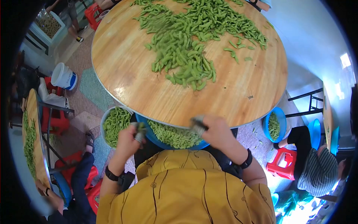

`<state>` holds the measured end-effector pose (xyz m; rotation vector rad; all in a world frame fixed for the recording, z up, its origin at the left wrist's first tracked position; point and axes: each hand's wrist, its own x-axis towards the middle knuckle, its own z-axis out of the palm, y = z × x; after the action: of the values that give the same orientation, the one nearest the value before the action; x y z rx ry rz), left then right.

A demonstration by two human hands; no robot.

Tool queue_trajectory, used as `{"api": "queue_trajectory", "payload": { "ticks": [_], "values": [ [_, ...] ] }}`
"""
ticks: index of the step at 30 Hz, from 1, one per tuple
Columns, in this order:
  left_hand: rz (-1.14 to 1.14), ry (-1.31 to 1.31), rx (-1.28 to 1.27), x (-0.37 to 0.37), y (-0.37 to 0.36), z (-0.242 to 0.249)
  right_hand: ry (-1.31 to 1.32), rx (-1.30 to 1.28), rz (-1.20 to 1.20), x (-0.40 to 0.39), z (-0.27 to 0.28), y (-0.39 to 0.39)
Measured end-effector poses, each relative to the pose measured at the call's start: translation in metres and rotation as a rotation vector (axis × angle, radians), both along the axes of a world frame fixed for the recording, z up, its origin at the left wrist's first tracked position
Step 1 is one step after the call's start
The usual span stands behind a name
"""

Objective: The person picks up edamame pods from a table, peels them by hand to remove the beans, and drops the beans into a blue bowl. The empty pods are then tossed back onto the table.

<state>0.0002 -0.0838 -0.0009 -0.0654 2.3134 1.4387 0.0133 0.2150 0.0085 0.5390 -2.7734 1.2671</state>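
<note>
My left hand is closed above the gap between two basins, its fingers curled and a dark striped wrap on a fingertip. Whatever it may hold is too small and blurred to name. My right hand is pinched over the table's near edge, also with a wrapped fingertip; its contents are hidden. Between and below the hands, a blue basin holds light green shelled beans. To the left, a pale basin is filled with green bean pods. More pods are heaped across the round wooden table.
A white bucket stands on the floor at left. Red stools and another blue basin are at right. A second table with pods is at far left. Other people sit at the left and right.
</note>
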Motion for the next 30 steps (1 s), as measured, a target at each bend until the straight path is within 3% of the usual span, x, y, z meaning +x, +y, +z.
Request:
{"api": "queue_trajectory", "payload": {
  "ticks": [1, 3, 6, 11, 13, 15, 16, 18, 19, 21, 23, 25, 30],
  "values": [
    [0.015, 0.075, -0.195, -0.003, -0.017, -0.012, 0.034, 0.169, -0.156, -0.011, 0.004, 0.003],
    [-0.02, 0.27, -0.604, -0.008, -0.066, -0.07, 0.088, 0.198, -0.29, -0.041, 0.001, 0.008],
    [-0.09, 0.318, -0.821, -0.009, -0.083, -0.07, 0.215, 0.3, -0.36, -0.077, -0.012, 0.017],
    [-0.075, 0.405, -1.06, -0.01, -0.065, -0.032, 0.15, 0.485, -0.32, -0.08, -0.012, 0.022],
    [-0.033, 0.501, -0.751, -0.014, -0.026, 0.006, 0.192, 0.51, -0.309, -0.068, -0.007, 0.023],
    [-0.135, 0.738, -0.359, -0.019, 0.011, 0.014, 0.241, 0.157, -0.331, -0.053, -0.002, 0.023],
    [-0.222, 0.69, -0.213, -0.022, 0.033, 0.027, 0.233, 0.156, -0.331, -0.046, 0.004, 0.021],
    [-0.294, 0.505, 0.078, -0.027, 0.07, 0.023, -0.635, -0.459, -0.363, -0.032, 0.016, 0.016],
    [-0.333, 0.342, 0.229, -0.027, 0.085, 0.019, -0.64, -0.462, -0.364, -0.026, 0.015, 0.014],
    [-0.417, 0.133, 0.38, -0.026, 0.103, 0.016, -0.729, -0.782, -0.166, -0.015, 0.012, 0.01],
    [-0.429, -0.032, 0.428, -0.024, 0.107, 0.016, -0.706, -0.765, -0.165, -0.007, 0.008, 0.011],
    [-0.257, -0.226, 0.499, -0.025, 0.106, 0.02, -0.678, -0.753, -0.167, 0.003, 0.008, 0.01],
    [-0.192, -0.307, 0.554, -0.021, 0.105, 0.016, -0.669, -0.598, -0.051, 0.013, 0.021, 0.007]
  ]
}}
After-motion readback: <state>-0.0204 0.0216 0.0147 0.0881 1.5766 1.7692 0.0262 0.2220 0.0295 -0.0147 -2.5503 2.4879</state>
